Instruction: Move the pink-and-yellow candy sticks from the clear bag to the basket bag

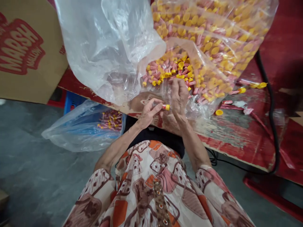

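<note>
Tube (164, 107), small and pinkish red, sits pinched between thumb and fingers of the left hand (149, 111), its yellow cap (168, 107) poking out beyond the grip. And look at the line of it: long axis nearly crosswise to the body, cap end aimed right, towards the wrist of the right hand (179, 94), close by but seemingly not touching. So the left has it, with the right just beside and a touch farther forward. Left forearm slants in from the side, hand over the table's near edge, its back turned up. Right forearm reaches almost straight ahead, fingers curled; whether they close on anything, I cannot tell. Just past those knuckles, at the mouth of a clear bag (197, 49), lies a heap of loose tubes (175, 71) pointing every which way. Off to the right, one stray yellow piece (219, 112) on the worn red table (229, 135); down left, below the tabletop, a lower bag (62, 135) with more yellow-ended tubes inside.
</note>
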A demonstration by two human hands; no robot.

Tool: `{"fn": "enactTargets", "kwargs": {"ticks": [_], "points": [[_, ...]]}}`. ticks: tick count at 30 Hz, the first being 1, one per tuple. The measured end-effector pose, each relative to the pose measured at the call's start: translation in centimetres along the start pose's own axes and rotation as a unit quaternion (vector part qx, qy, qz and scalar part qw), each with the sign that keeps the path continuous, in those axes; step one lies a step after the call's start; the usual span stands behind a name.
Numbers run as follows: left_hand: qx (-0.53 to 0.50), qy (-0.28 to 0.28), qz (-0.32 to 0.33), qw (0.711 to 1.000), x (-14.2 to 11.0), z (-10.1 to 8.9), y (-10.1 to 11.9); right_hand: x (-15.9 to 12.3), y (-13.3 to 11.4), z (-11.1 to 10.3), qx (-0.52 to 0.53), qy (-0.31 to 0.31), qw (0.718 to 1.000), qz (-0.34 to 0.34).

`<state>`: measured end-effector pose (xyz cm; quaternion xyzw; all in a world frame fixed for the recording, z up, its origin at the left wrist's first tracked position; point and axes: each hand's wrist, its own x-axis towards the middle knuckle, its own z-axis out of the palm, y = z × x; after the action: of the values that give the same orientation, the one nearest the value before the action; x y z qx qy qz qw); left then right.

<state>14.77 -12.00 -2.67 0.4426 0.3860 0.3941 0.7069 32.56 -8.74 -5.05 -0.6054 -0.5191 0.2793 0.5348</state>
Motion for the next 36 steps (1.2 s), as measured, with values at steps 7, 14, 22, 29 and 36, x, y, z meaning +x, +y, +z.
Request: {"fn": "enactTargets", "kwargs": {"ticks": [7, 14, 22, 29, 36], "points": [[0.351, 0.052, 0.113, 0.928, 0.8, -3.1, 1.3, -4.0, 2.8, -4.8, -0.352, 0.063, 0.934, 0.005], [0.684, 0.031, 0.179, 0.707, 1.7, -2.9, 0.5, -3.4, 3.9, -4.0, -0.306, 0.054, 0.95, -0.033], [0.566, 0.098, 0.198, 0.794, 1.2, -6.3, -1.0, -4.7, 1.3, 0.3, -0.192, 0.022, 0.972, -0.133], [0.505, 0.306, 0.12, 0.798, 5.1, -10.4, 1.7, -4.0, 2.4, -1.1, -0.168, 0.073, 0.98, -0.077], [0.503, 0.259, 0.068, 0.822, 7.2, -11.7, 2.9, -3.1, 2.3, -2.0, -0.164, 0.0, 0.985, -0.058]]}}
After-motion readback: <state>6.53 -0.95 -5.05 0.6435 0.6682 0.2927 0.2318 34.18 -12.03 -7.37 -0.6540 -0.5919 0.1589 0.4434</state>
